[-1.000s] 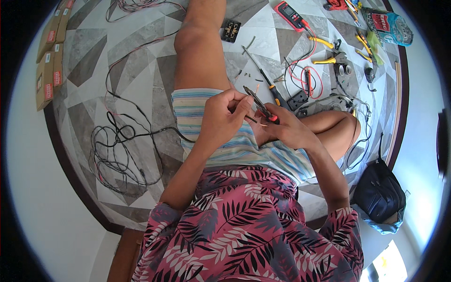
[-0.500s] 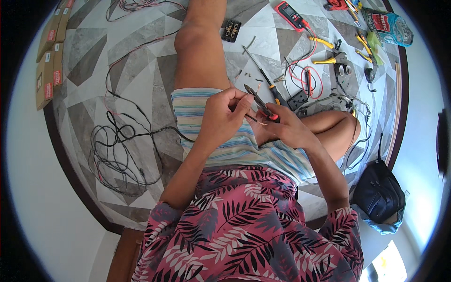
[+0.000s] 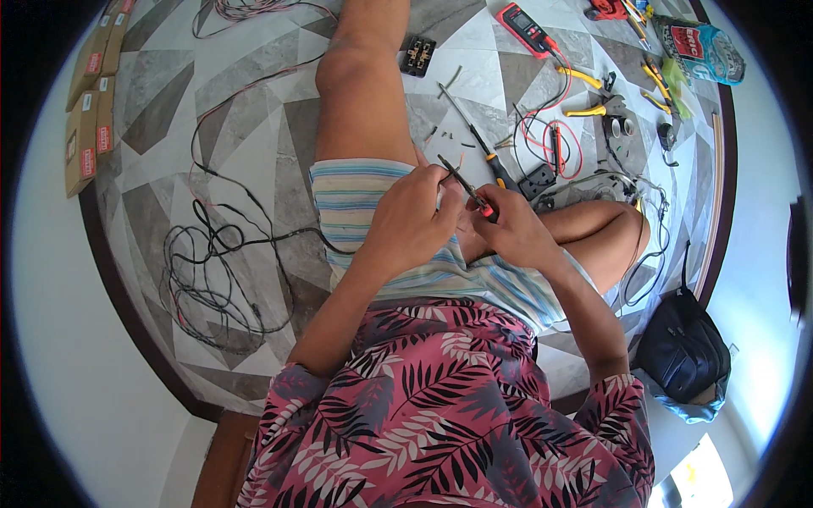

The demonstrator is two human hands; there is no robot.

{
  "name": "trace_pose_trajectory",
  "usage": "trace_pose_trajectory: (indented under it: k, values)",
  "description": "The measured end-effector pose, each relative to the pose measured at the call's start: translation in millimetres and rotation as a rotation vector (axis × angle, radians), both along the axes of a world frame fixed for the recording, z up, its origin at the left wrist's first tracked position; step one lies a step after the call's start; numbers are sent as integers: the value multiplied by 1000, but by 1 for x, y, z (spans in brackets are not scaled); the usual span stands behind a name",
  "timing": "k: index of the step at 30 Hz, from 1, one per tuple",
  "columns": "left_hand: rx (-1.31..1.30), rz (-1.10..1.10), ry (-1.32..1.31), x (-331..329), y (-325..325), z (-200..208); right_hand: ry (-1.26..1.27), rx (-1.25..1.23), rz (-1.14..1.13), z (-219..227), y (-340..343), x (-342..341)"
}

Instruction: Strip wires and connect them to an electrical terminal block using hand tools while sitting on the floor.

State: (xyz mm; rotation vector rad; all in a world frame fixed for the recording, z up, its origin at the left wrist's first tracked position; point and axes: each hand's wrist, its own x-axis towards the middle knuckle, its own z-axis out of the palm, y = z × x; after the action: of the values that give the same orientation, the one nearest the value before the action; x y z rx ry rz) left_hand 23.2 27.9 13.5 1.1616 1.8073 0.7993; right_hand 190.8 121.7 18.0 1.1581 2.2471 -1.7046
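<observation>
Over my lap, my left hand is closed, its thumb and fingers pinching a thin wire whose bare copper end sticks out beyond the fingertips. Most of the wire is hidden by the fingers. My right hand grips a pair of pliers by red-and-black handles. Their dark jaws point up and left, right beside my left fingertips; whether they touch the wire I cannot tell. A black cable runs from the left to my shorts, and its far part is hidden beneath my left forearm.
Tangled black cable lies left on the tiles. Ahead right are a screwdriver, a red multimeter with leads, yellow-handled pliers and a black socket block. An opened black box sits beyond my knee; a black bag lies right.
My left hand has shifted slightly right, and its fingers have closed in beside the pliers. The dark wire piece with a copper tip between my hands is no longer visible.
</observation>
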Motion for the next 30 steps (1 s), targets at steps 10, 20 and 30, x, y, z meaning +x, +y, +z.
trace_pose_trajectory:
  k: [10,20,30]
  values:
    - [56,86,-121,3,2,-12,36,-279,-61,7,2,-1]
    - [101,240,58,7,3,-18,14,-253,-111,0,-1,-5]
    - [85,358,-120,-4,-1,-21,-34,85,-464,-66,21,4]
